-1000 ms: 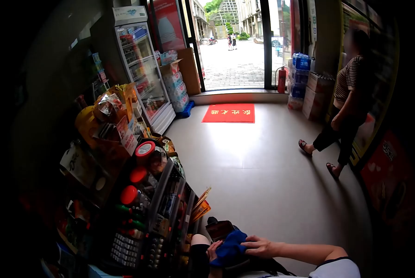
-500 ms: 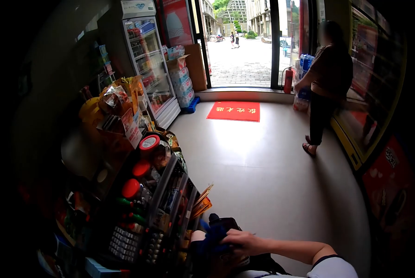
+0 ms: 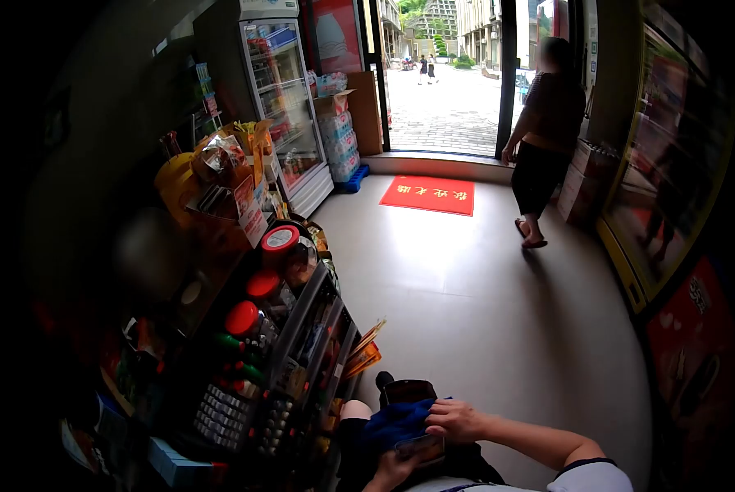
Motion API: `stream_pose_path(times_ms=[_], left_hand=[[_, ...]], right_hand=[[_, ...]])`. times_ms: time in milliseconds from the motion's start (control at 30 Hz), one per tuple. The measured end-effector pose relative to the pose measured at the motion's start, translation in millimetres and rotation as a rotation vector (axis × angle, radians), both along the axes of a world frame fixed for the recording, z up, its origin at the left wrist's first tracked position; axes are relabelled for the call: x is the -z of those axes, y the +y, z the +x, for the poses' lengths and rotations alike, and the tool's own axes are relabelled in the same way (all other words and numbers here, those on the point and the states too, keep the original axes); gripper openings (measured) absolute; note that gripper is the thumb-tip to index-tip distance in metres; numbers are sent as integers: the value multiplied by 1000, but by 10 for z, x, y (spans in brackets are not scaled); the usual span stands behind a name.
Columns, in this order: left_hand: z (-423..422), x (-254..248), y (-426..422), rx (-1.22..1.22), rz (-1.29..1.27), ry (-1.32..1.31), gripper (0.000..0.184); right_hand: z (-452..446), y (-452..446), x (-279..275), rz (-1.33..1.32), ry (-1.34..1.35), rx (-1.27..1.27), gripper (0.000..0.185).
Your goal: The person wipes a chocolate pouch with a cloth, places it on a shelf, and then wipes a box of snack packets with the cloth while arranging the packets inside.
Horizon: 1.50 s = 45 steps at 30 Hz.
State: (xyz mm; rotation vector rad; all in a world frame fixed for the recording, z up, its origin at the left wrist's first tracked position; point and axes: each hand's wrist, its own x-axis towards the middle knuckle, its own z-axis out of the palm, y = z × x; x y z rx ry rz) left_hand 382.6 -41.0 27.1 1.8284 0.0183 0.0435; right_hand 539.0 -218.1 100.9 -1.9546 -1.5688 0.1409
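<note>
A blue cloth (image 3: 390,428) lies bunched over my lap at the bottom of the head view. My right hand (image 3: 456,420) is closed on the cloth's right edge, fingers bent together. Lower down, my left hand (image 3: 392,470) grips a flat dark rectangular object with a glossy face, which looks like a phone (image 3: 421,449). Just beyond the cloth is a black object with a rounded top (image 3: 408,392), whose kind I cannot make out.
To my left stands a counter rack (image 3: 310,328) with red-lidded jars (image 3: 262,284) and small packets. A glass-door fridge (image 3: 281,107) and stacked bottle packs (image 3: 339,143) stand beyond. A red mat (image 3: 429,195) lies by the doorway. Another person (image 3: 548,123) walks at the right.
The blue cloth has spread lower across my lap, and my left hand with the phone-like object has come into sight. The other person has stepped left, toward the doorway. The view has shifted slightly.
</note>
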Motion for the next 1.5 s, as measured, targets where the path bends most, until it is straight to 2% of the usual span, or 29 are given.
stream_pose_path(times_ms=[67, 100, 167, 200, 300, 367, 433, 467, 567, 600, 700, 800, 867, 967, 1067, 1167, 1200, 1300, 1333, 1367, 1433, 1467, 1500], left_hand=[[22, -4, 34, 16, 74, 167, 57], [35, -14, 9, -66, 128, 29, 68], [111, -344, -73, -228, 238, -243, 90], [123, -365, -73, -214, 251, -229, 92], [130, -381, -51, -190, 270, -205, 98], [133, -340, -23, -197, 252, -213, 100], [135, -315, -6, -201, 317, -257, 102], [129, -298, 3, -203, 350, -278, 103], [81, -178, -5, -186, 20, -125, 102], [71, -273, -2, -190, 160, -102, 102], [62, -173, 9, -200, 163, -103, 103], [53, -153, 8, -180, 254, -152, 104], [70, -192, -5, -180, 230, -169, 104], [79, -225, 17, -161, 216, -171, 105], [128, -335, 81, -133, 304, -178, 112], [136, -393, 88, -140, 295, -119, 116], [144, -379, 106, -142, 286, -117, 114], [156, -457, 92, -113, 264, -131, 105], [166, -488, 73, -95, 256, -140, 102], [145, -433, 61, -107, 246, -131, 100], [71, -272, 45, -134, 228, -115, 97], [74, -274, 50, -153, 253, -100, 95], [74, -254, 70, -149, 246, -80, 96]], right_hand=[[68, -67, -130, -151, -100, 78, 36], [105, -89, -217, -253, -100, 109, 39], [155, -112, -399, -458, -99, 173, 47], [218, -129, -358, -551, -94, 197, 56], [293, -58, -715, -475, -73, 339, 56], [240, 55, -861, -137, 42, 420, 45], [184, 229, -839, 173, 111, 302, 38], [128, 316, -780, 162, 161, 247, 35], [181, 536, -17, 7, -12, -66, 39], [160, 537, 97, -31, 6, -38, 41], [213, 512, -84, -228, 65, -41, 40], [154, 469, 6, -159, -4, 43, 40], [136, 464, -19, -140, -17, 100, 40], [109, 468, -104, -82, 84, 141, 38], [170, 482, -106, 32, 422, 164, 36], [258, 502, -176, 171, 1047, 155, 38], [231, 512, -219, 256, 1053, 216, 38], [210, 613, -418, 463, 755, 200, 35], [255, 623, -429, 397, 444, 143, 34], [271, 662, -489, 282, 256, 74, 29], [342, 732, -42, 54, -151, -95, 26], [299, 761, 34, 60, -225, -97, 23], [322, 764, 86, -75, -170, -115, 21]])
